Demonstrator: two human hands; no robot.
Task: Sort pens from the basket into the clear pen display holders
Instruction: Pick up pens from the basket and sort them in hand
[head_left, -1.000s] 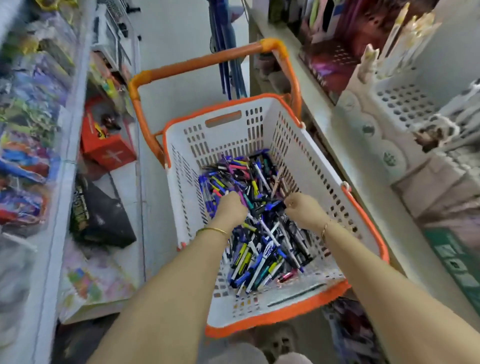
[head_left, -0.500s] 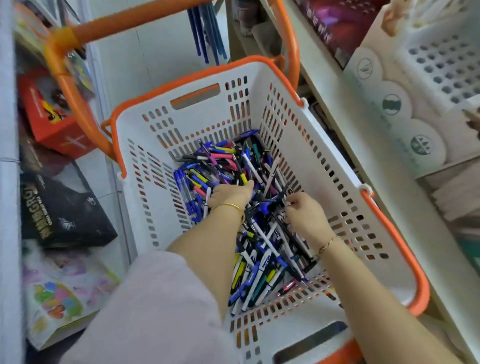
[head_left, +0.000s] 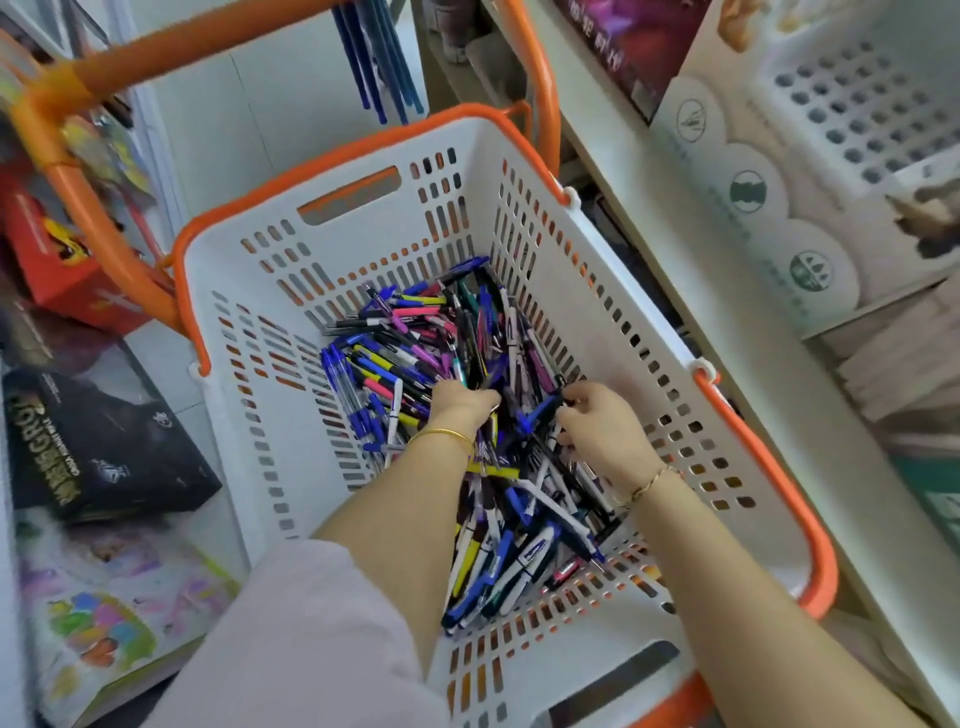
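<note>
Pens (head_left: 415, 353) are heaped mid-frame in the white basket (head_left: 363, 223), right hand (head_left: 597, 426) pinching pens, left hand (head_left: 460, 402) curled down into the heap (can't tell what it's got), so yanking that tangle could probably fling strays onto the pale floor (head_left: 291, 104) upper left, or under the shelf (head_left: 649, 270) on the right.
</note>
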